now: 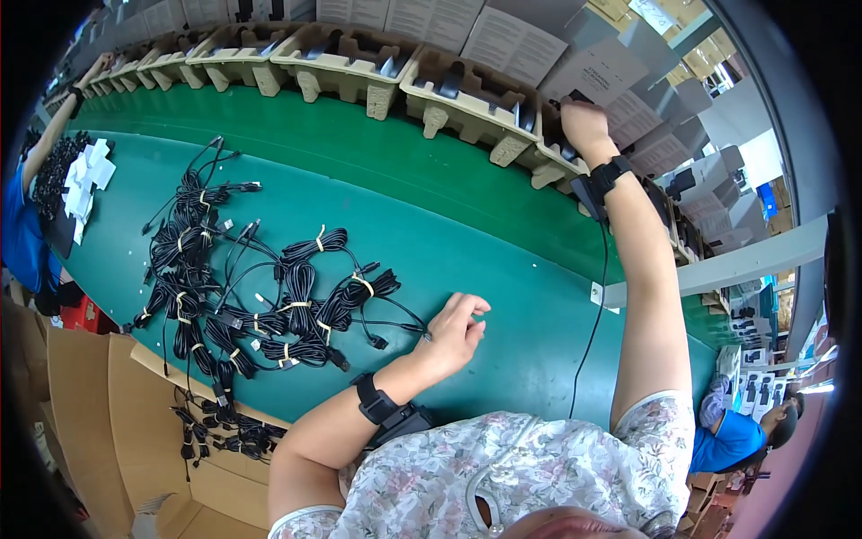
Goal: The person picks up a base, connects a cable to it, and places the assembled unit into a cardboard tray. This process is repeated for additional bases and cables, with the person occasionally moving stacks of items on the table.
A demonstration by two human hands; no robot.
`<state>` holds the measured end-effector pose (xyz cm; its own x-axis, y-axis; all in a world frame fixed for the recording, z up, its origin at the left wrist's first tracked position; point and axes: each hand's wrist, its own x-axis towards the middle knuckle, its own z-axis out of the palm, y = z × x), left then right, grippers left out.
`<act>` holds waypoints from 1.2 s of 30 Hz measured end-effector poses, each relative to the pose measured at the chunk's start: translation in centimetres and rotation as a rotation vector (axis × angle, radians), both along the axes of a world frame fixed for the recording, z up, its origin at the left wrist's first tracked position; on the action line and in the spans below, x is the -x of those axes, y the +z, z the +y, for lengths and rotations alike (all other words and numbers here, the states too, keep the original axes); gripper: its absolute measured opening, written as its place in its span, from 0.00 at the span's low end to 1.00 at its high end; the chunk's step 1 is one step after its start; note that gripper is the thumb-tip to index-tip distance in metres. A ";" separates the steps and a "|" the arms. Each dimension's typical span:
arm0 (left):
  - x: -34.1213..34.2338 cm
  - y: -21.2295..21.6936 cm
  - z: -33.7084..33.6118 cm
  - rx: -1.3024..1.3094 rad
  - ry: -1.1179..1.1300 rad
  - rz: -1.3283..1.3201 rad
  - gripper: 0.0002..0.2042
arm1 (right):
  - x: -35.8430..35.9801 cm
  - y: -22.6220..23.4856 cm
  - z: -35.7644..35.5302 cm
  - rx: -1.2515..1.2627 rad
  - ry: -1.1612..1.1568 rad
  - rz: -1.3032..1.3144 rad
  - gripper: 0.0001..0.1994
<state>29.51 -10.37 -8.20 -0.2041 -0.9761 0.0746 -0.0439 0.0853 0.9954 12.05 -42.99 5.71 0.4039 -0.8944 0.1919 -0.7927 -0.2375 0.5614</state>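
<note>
Cables (300,280) lie on the counter (512,368), at least ten tied bundles; my left hand (452,336) hangs loosely open beside them, my right hand (585,128) over one pulp tray (554,164), grip unclear.

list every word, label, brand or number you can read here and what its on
Light-grey cartons along the back: paragraphs of dark print, too small to read.
Carton beside the right hand: larger dark heading, wording not copied here.
White label at upper right: marks too blurred to read.
Bundled black cables: no readable lettering.
</note>
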 end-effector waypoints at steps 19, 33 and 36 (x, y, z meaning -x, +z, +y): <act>-0.1 -0.2 -0.2 0.036 0.005 -0.018 0.10 | -1.1 1.9 -1.1 -0.231 -0.033 -0.002 0.11; 0.2 -0.4 -0.6 0.035 0.007 0.001 0.10 | -0.1 -3.3 -1.3 -0.112 -0.292 -0.684 0.23; 0.4 -0.4 -0.3 0.034 0.009 -0.012 0.10 | 1.4 -4.2 -1.5 -0.197 -0.207 -0.773 0.25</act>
<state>29.15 -10.64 -8.56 -0.1964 -0.9748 0.1057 -0.0567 0.1189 0.9913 10.64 -44.53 1.51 0.0453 -0.9826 0.1803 -0.9769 -0.0814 -0.1977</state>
